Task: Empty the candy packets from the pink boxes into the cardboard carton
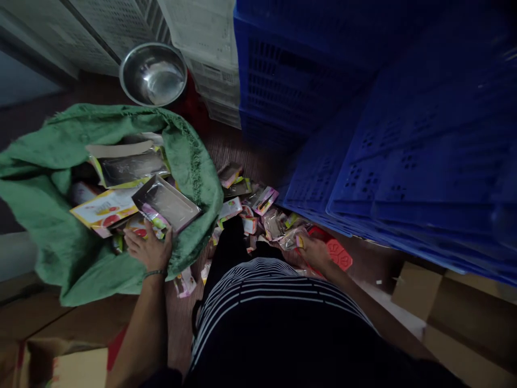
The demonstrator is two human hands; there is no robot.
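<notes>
My left hand (148, 247) lies with its fingers spread over packaging in the mouth of a green cloth sack (44, 237). Just beyond its fingertips is a printed box with a clear window (172, 202). A white and yellow box with fruit pictures (107, 209) and a larger windowed box (131, 164) lie in the sack as well. Over on the right, my right hand (314, 252) is closed on a small printed packet with clear plastic (291, 238), above the pile on the floor. Its exact shape is partly hidden by the dim light.
Torn boxes and wrappers (231, 207) litter the floor around my legs. Stacked blue crates (347, 161) rise on the right, white crates (205, 54) behind. A metal bowl (153, 75) stands beyond the sack. Cardboard boxes (418, 291) and a red plastic piece (338, 255) are at right.
</notes>
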